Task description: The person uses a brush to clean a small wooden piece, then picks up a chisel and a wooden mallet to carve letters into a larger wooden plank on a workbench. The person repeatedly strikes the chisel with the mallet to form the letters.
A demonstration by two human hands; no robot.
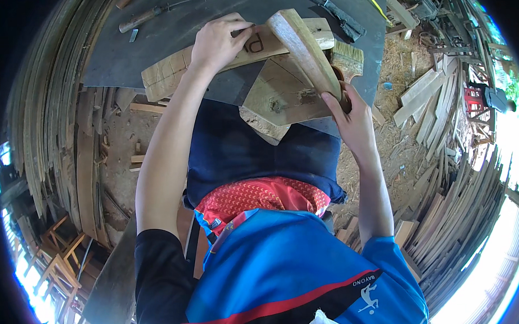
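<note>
A long, slightly curved wooden piece with dark painted marks lies across the dark tabletop. My left hand rests over it, thumb and forefinger pinched together near the marks; anything between the fingertips is too small to make out. On the other side, my right hand grips the near end of a thick wooden bar, which slants away to the left over the curved piece. Beneath the bar sits a flat, angular wooden board, its near edge above my lap. A wide brush lies close to my right hand.
On the dark table, a wooden-handled tool lies at the far left and a black tool at the far right. Stacked planks line the left side. Loose boards and timber cover the ground at right.
</note>
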